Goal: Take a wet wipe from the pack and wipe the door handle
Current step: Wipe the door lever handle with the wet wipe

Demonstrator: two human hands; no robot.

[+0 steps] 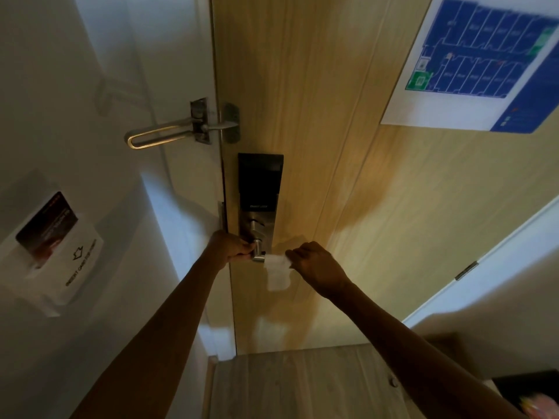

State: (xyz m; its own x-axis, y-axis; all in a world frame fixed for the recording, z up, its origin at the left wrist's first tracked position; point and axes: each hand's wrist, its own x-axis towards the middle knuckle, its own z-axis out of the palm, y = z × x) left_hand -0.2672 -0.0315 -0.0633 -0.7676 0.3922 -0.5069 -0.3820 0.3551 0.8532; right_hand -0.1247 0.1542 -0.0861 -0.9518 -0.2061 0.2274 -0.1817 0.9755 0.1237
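Wipe [278, 272] already out, being pinched by R hand [314, 267] at door handle [258, 251]; handle being gripped by L hand [231, 247]. Wiping prob. underway, unfinished.

Silver door handle [258, 252] projecting from lock plate on wooden door, white wet wipe [278, 272] hanging crumpled, touching handle at its three o'clock side.

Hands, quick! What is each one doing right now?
Left hand: closed around the door handle.
Right hand: closed, pinching the wet wipe, which hangs beside the handle.
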